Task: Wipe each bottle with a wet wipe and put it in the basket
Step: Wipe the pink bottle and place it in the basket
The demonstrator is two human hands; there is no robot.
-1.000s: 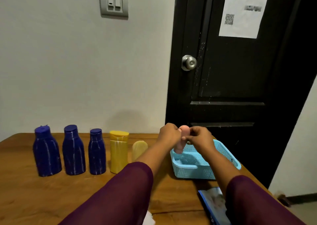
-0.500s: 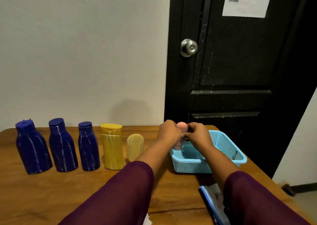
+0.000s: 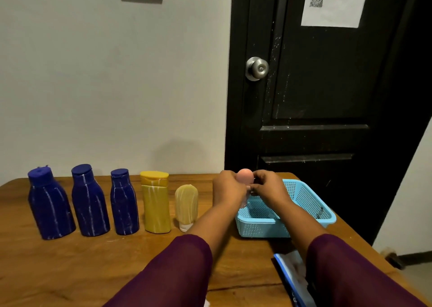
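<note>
My left hand [image 3: 230,189] and my right hand [image 3: 268,186] both grip a small pink bottle [image 3: 245,177] held upright over the near-left part of the light blue basket [image 3: 311,203]. Only the bottle's rounded top shows above my fingers. I cannot tell whether a wipe is in my hands. On the wooden table stand three dark blue bottles [image 3: 50,205] [image 3: 90,201] [image 3: 124,202], a yellow bottle [image 3: 156,202] and a small pale yellow tube [image 3: 186,206] in a row to the left.
A blue pack of wet wipes [image 3: 294,276] lies at the table's near right edge, partly under my right sleeve. A black door with a metal knob [image 3: 257,68] stands right behind the basket. The table's right edge runs beside the basket.
The camera has shifted a little, so the scene sits differently in view. My hands stay on the pink bottle over the basket, with only small finger movement.
</note>
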